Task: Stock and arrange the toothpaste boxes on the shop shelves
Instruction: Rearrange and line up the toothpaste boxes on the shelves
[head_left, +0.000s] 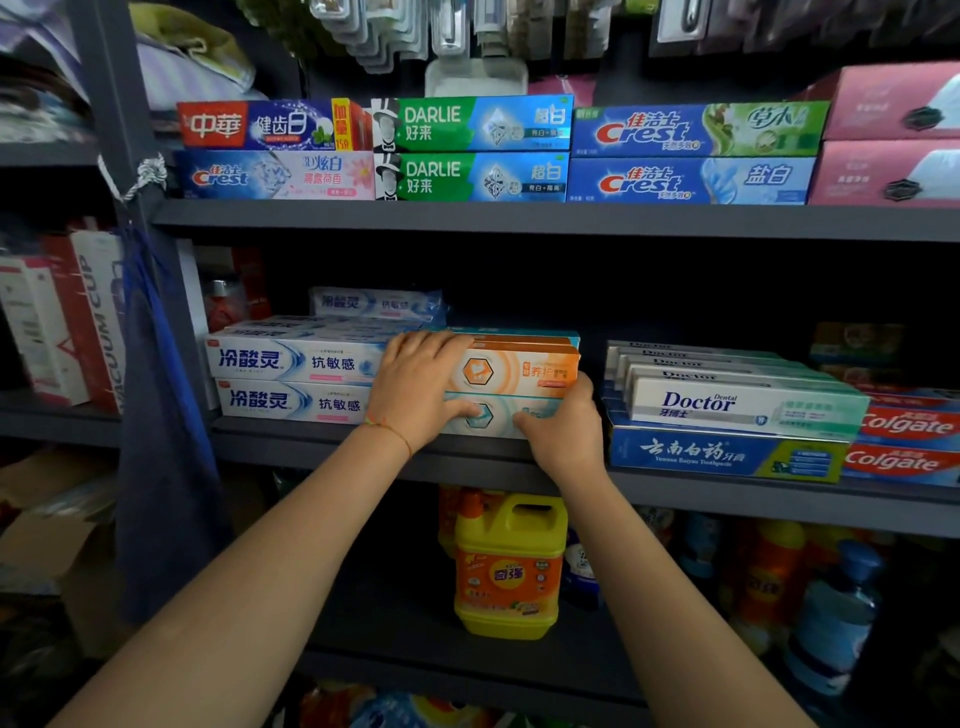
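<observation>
On the middle shelf (467, 447) stands a small stack of toothpaste boxes: an orange box (519, 370) on top of a teal and white box (498, 418). My left hand (415, 387) lies over the stack's left end, fingers curled over the top of the orange box, thumb on the teal box's front. My right hand (563, 423) grips the teal box at its right end. To the left are two stacked white and blue boxes (291, 379); to the right are Doctor boxes (727, 400) on a blue box (722, 454).
The upper shelf (519, 218) carries rows of Crest and Darlie boxes (467, 148) and pink cartons at the right. Colgate boxes (904, 441) sit at the far right. A yellow detergent jug (509, 566) and bottles fill the shelf below. A blue cloth hangs on the left post.
</observation>
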